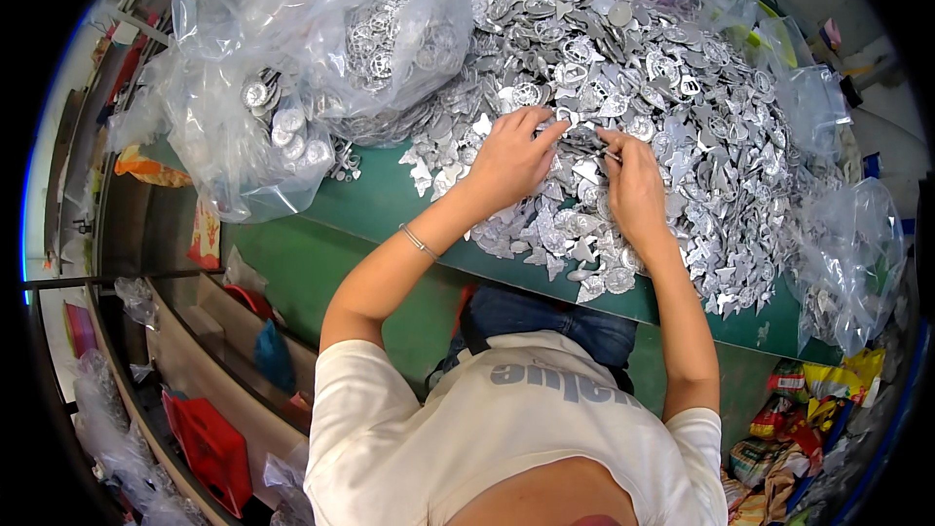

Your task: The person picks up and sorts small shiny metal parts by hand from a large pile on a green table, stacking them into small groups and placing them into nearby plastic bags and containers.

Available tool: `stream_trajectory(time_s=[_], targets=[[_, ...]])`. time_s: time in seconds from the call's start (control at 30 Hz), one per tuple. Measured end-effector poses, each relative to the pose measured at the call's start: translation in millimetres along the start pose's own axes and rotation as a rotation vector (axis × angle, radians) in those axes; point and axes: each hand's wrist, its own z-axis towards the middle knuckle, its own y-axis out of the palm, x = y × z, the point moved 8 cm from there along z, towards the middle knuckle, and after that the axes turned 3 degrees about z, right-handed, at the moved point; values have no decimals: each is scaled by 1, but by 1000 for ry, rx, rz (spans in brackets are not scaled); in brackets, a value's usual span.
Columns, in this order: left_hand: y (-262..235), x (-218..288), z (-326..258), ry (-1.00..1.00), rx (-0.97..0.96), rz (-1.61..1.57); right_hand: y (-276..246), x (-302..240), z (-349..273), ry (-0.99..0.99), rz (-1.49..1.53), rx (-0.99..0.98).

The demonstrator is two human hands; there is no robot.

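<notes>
A wide heap of small flat silver metal pieces (701, 195), some round and some pointed, covers much of the green tabletop (360, 200). My left hand (513, 158) rests on the heap's near side, its thumb stretched out apart from the fingers and its fingertips among the pieces. A pale silver piece (567, 115) lies by the thumb tip. Just to the right, my right hand (636, 185) is closed in a pinch on a small silver metal piece (612, 154), partly hidden by the fingers. The two hands are close together but not touching.
Clear plastic bags (394, 54) of silver pieces stand at the table's left and back. Another clear bag (852, 263) hangs over the right end. Left of me are wooden shelving (209, 360) and a red plastic container (209, 448). Colourful packages (779, 429) lie at lower right.
</notes>
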Motion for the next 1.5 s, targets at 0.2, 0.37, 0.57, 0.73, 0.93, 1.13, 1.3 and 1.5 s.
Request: stream_trajectory(time_s=[0.2, 0.37, 0.57, 0.73, 0.93, 1.13, 1.3, 1.5], targets=[[-3, 5, -1, 13, -63, -36, -2, -5, -10, -23, -30, -68], [-3, 6, -1, -46, -133, -122, -4, 1, -4, -2, 24, -52], [10, 6, -4, -128, -83, -205, 20, 6, -2, 52, 87, -69], [5, 10, -14, -57, -68, -180, 12, -12, -6, -43, 72, -112], [-2, 10, -22, -64, -94, -149, 14, -6, -4, 32, 118, -152], [-19, 3, -20, -171, 13, -217, 18, -18, -13, -45, 60, -211], [-25, -3, -25, -142, 110, -206, 19, -27, -30, -120, 32, -244], [-36, -32, -39, -395, 119, -300, 11, -26, -52, -68, 29, -257]])
